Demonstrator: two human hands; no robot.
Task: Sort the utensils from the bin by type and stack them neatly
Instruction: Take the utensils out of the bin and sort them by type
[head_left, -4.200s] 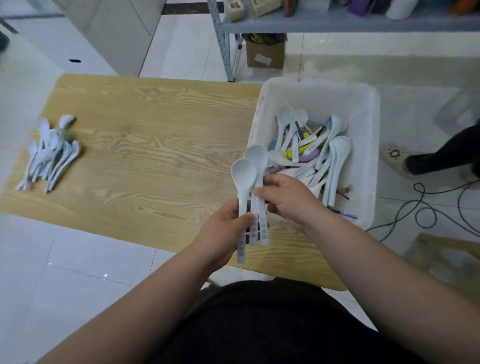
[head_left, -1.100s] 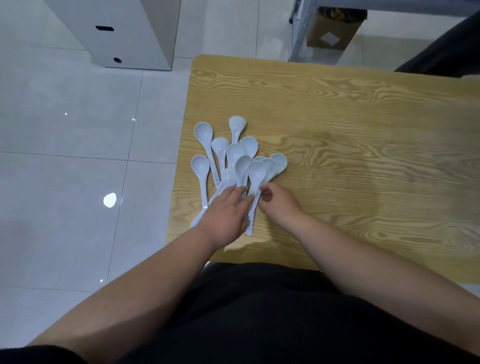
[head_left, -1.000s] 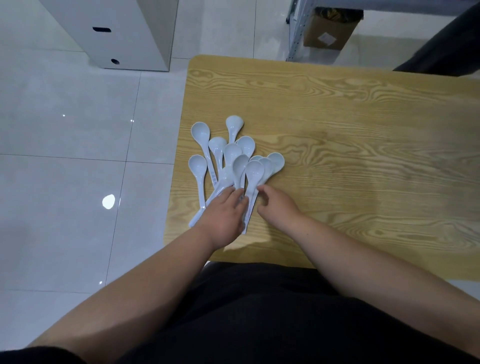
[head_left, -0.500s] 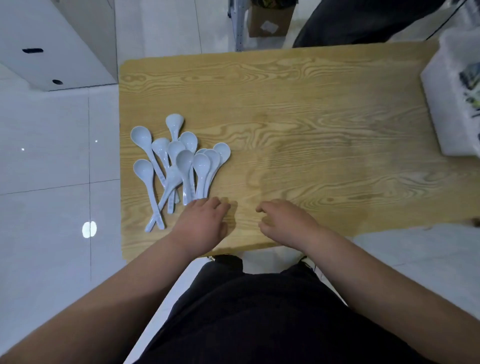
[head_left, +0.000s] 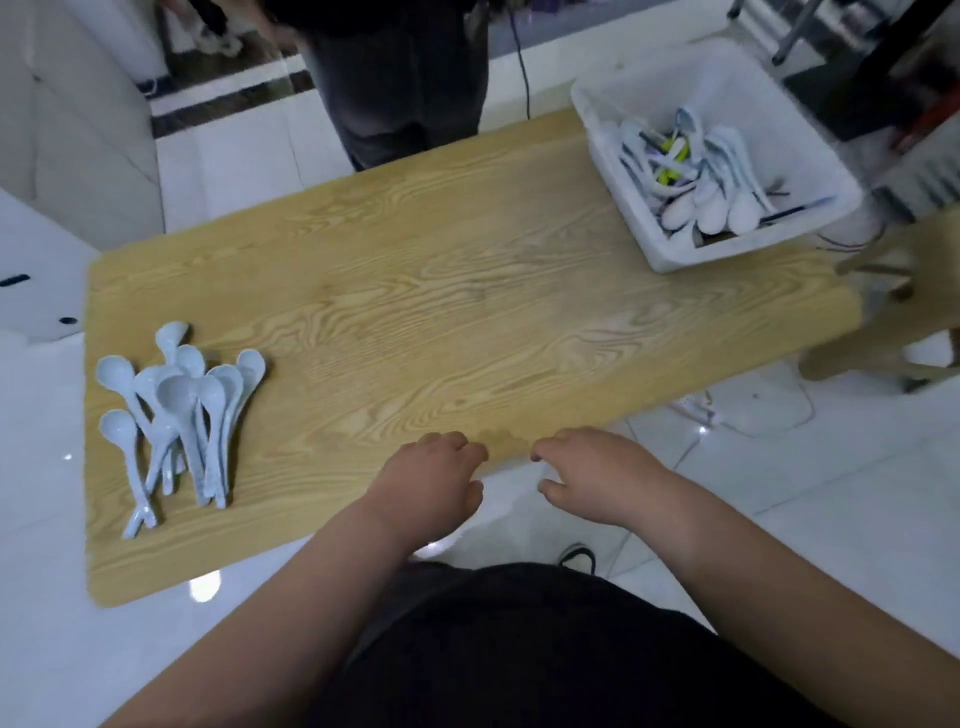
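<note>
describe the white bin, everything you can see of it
The white bin is a rectangular, plastic-looking tub with sloped walls and a thick rim, open-topped and upright, set askew at the far right corner of the wooden table. Inside lies a jumble of pale spoons with a yellow-green piece among them; nothing else touches it.

Nothing written can be read: no text, label, brand or number. The pale blue spoons (head_left: 179, 395) piled at the left end of the wooden table (head_left: 441, 312) show no legible marks on their handles. The utensils (head_left: 711, 200) in the white bin (head_left: 717, 78) at the table's far right corner are too blurred to show any print.
</note>
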